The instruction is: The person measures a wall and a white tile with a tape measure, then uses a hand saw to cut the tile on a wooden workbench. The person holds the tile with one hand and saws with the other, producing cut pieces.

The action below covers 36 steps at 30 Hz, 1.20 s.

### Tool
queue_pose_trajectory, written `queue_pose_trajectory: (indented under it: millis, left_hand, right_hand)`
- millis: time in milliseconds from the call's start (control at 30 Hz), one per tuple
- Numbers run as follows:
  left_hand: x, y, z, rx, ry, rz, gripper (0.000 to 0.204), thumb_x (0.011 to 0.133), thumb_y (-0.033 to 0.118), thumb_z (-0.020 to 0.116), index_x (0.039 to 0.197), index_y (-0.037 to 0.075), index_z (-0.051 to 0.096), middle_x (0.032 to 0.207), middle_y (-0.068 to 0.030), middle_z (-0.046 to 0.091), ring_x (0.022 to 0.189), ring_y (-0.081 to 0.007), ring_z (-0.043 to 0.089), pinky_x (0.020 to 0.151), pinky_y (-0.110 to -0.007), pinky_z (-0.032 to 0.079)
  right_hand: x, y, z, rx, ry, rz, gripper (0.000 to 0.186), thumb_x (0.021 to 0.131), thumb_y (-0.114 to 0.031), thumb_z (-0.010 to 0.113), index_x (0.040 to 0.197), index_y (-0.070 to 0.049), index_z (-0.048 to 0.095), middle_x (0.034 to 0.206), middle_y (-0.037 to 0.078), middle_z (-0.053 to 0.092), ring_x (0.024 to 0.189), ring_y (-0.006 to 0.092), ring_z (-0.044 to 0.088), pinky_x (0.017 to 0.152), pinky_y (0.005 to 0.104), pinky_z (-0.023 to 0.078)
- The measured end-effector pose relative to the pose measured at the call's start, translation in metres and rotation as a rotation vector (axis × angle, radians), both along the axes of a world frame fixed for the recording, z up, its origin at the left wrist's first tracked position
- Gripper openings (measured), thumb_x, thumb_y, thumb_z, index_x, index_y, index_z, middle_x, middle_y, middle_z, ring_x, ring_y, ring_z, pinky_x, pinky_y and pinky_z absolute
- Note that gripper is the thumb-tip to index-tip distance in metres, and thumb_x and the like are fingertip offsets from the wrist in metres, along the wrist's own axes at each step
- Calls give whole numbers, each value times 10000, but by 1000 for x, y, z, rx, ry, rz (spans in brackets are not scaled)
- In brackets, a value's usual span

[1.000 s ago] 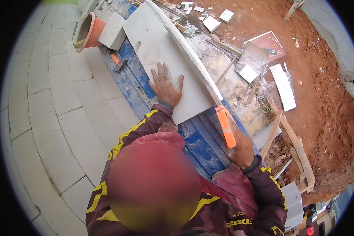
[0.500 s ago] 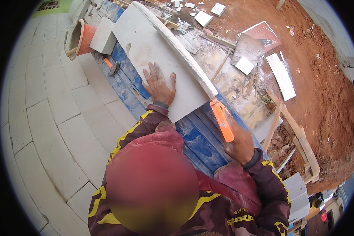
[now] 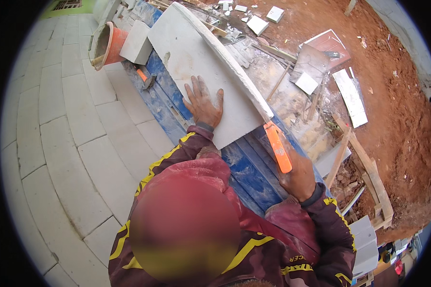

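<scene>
A large pale grey lightweight concrete block (image 3: 191, 52) lies slantwise on blue, dust-smeared boards (image 3: 242, 162). My left hand (image 3: 206, 103) is pressed flat on its top face, fingers spread. My right hand (image 3: 297, 174) is wrapped round the orange handle of a hand saw (image 3: 278, 147) at the near right corner of the block. Most of the saw's blade is hidden along the block's right edge, where a rough, narrow strip runs lengthwise.
An orange bucket (image 3: 114, 45) lies tipped beside a smaller block (image 3: 136, 43). Near it rests an orange-handled tool (image 3: 144, 76) with a dark head. Pale block walling (image 3: 67, 124) stretches along the left. Timber pieces (image 3: 368, 167), offcuts (image 3: 257, 25) and red soil (image 3: 397, 110) lie right.
The whole view has shifted slightly, so things appear farther right. My left hand stays flat on the block and my right hand keeps its grip on the saw, with little visible movement against the block.
</scene>
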<state>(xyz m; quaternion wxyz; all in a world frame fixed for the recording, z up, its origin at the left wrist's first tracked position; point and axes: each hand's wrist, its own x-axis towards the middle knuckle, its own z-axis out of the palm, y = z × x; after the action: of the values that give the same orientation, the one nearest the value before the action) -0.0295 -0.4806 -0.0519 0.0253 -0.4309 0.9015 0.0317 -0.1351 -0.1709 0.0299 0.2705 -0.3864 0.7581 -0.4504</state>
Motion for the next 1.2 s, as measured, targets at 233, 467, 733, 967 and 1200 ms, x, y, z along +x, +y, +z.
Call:
queue_pose_trajectory:
  millis: [233,467,733,967,1200]
  left_hand:
    - [-1,0,0,6,-6,12,876,1006,573,448,1619,14,166,1696,-177,116,1549,-452,48,1177,-697,88]
    - [-2,3,3,4,36,3,842,1019,535,464,1612,5,188,1692,-198,134,1548,-454,68,1172,-701,87]
    - [0,0,1,6,38,5,869,996,563,471,1605,0,214,1687,-194,141,1544,-455,76,1160,-718,98]
    - [1,0,-2,-25,19,7,864,997,574,459,1607,9,220,1689,-191,140,1547,-449,66,1165,-713,92]
    - [0,1,0,-16,2,3,891,985,598,466,1613,21,208,1693,-173,132,1545,-448,72,1157,-725,114]
  right_hand:
    - [0,-8,7,-1,3,17,683,768,6,689,1425,-20,505,922,213,673,784,428,659,658,473,532]
    - [2,-7,2,7,12,33,735,739,-56,719,1434,-1,487,957,199,679,803,424,662,652,487,534]
    - [3,30,21,49,-25,56,706,751,5,702,1423,17,484,997,221,677,797,422,663,659,483,529]
    - [8,84,49,142,-59,115,682,785,7,724,1424,27,488,1021,196,684,762,388,681,644,434,535]
    - [-20,116,103,245,-48,162,489,853,-77,722,1322,-17,594,909,192,674,664,405,628,559,419,485]
